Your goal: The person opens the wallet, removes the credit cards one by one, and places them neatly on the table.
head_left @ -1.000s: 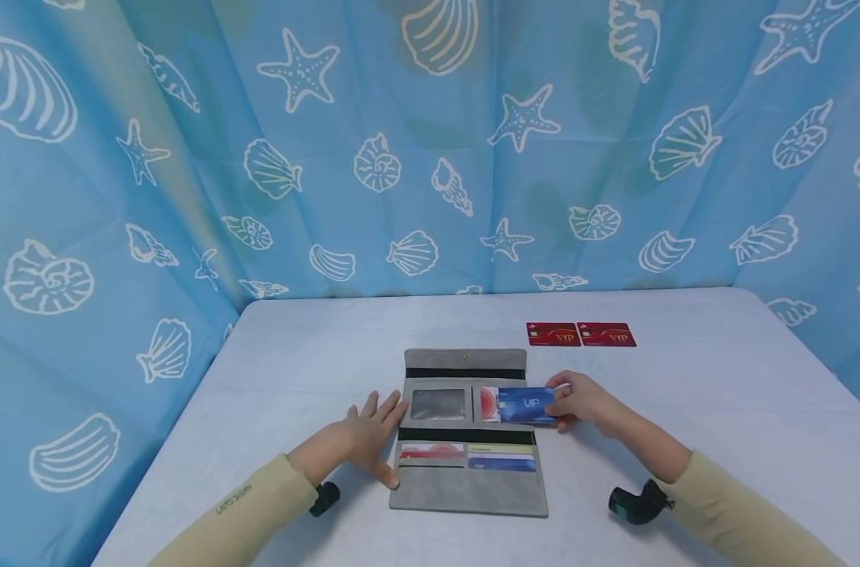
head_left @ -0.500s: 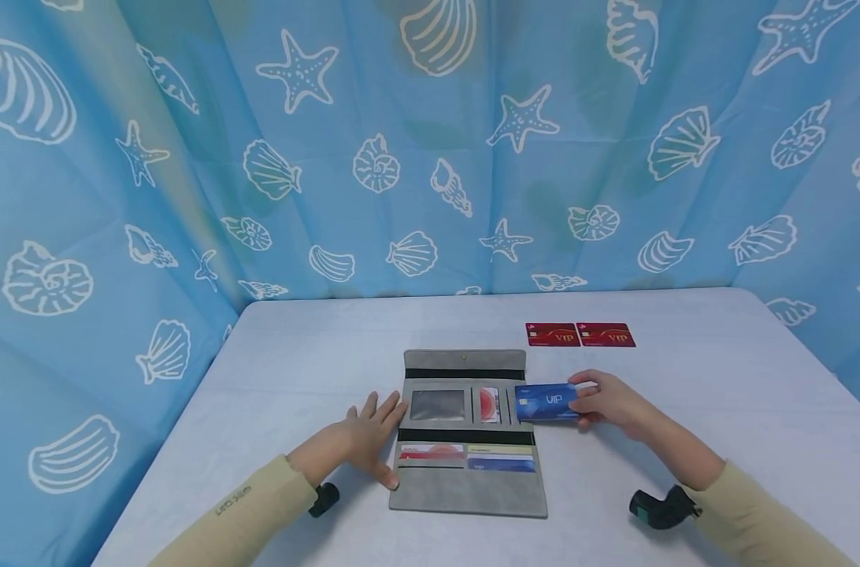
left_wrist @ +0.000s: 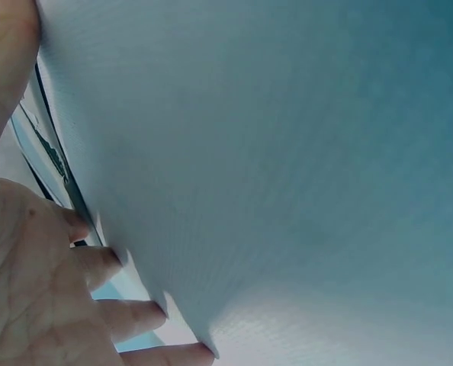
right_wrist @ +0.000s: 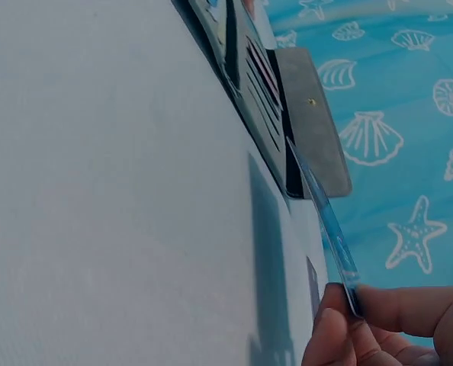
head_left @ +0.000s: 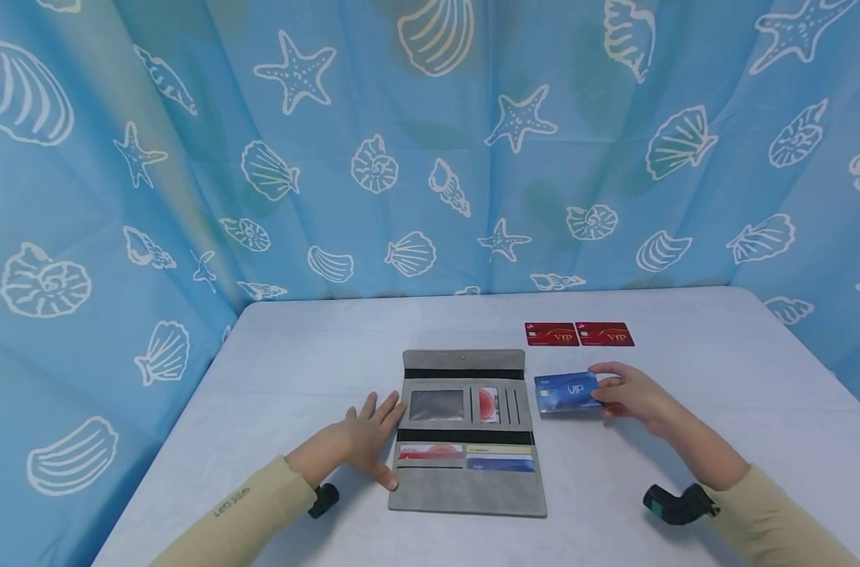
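A grey wallet (head_left: pixel 465 492) lies unfolded on the table, with cards in its lower slots and a red-and-white card (head_left: pixel 488 405) in an upper one. My left hand (head_left: pixel 362 441) rests at the wallet's left edge, fingers spread and straight. Just right of the wallet, my right hand (head_left: pixel 632 398) pinches a blue VIP card (head_left: pixel 568 392) by its right end. In the right wrist view that blue card (right_wrist: pixel 329 229) is seen edge-on between thumb and fingers, raised off the table with its shadow beneath.
Two red VIP cards (head_left: pixel 551 334) lie side by side behind the wallet, to its right. The white table (head_left: pixel 316 339) ends at a blue curtain (head_left: pixel 430 157) printed with shells and starfish.
The blue card has come out of the wallet's upper right slot and moved right, away from the wallet, in my right hand. My left hand has stayed in place.
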The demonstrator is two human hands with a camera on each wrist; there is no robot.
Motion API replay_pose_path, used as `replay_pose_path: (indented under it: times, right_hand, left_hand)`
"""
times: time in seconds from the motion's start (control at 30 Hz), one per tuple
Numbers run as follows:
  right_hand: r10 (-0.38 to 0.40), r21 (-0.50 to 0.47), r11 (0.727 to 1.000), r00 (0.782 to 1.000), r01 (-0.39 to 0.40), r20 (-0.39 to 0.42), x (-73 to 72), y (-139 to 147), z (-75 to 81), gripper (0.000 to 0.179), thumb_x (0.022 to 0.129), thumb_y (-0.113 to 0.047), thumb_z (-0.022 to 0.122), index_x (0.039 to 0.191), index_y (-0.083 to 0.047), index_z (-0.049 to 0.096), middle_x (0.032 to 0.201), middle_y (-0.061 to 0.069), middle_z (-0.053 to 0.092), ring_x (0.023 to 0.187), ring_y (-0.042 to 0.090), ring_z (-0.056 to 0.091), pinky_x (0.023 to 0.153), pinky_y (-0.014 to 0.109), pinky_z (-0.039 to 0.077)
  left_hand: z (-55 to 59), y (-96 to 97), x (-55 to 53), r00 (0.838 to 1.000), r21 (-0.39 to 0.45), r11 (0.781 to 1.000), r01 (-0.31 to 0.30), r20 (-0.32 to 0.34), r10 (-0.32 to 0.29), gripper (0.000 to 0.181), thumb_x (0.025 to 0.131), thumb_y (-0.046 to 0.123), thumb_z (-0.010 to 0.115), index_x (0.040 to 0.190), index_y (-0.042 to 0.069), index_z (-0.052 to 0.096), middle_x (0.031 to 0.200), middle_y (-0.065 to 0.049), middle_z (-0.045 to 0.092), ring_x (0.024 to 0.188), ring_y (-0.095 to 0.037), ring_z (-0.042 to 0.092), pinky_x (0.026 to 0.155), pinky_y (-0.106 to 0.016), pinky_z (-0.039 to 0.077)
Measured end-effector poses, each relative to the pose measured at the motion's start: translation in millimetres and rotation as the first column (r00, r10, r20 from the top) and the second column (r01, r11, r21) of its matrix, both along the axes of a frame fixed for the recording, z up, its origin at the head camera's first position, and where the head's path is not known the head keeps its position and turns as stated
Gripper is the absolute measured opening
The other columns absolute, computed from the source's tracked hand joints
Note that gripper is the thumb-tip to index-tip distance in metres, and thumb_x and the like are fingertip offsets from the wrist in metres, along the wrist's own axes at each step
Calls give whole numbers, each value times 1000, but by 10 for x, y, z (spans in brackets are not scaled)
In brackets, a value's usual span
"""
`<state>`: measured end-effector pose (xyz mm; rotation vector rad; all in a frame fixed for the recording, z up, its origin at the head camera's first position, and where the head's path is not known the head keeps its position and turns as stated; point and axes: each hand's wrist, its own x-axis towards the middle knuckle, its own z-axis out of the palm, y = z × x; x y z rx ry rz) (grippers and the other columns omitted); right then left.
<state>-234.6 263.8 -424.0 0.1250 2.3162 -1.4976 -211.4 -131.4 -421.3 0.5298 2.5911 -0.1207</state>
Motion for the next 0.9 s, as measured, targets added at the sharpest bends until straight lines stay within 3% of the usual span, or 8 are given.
replay_pose_path:
  times: [0.4, 0.63, 0.9]
  right_hand:
    - [-44, -115, 992, 998, 48, 34, -18, 287, 98, 60, 98, -15, 41, 143, 4, 7, 125, 35, 36, 79, 16, 68, 70, 29, 54]
    - [-86, -110, 990, 996, 89, 29, -69, 445, 141, 67, 95, -11, 46, 144, 3, 2, 119, 27, 44, 80, 15, 68, 72, 29, 54]
    - [-141, -74, 988, 990, 139, -24, -110, 544, 237, 73, 92, -9, 52, 144, 4, 3, 120, 28, 40, 79, 14, 67, 72, 27, 54]
  left_hand:
    - [16, 7, 10, 1000, -2, 1000, -7, 5, 7, 116, 60, 62, 72, 147, 13, 12, 154, -6, 6, 139, -36, 5, 107, -57, 18]
    - [11, 2, 7, 1000, 9, 1000, -6, 0, 6, 116, 60, 61, 73, 146, 12, 12, 154, -7, 6, 139, -37, 5, 106, -58, 18]
    - [16, 8, 11, 1000, 1, 1000, -8, -5, 8, 117, 59, 61, 73, 146, 13, 12, 154, -7, 7, 139, -37, 6, 106, -57, 18]
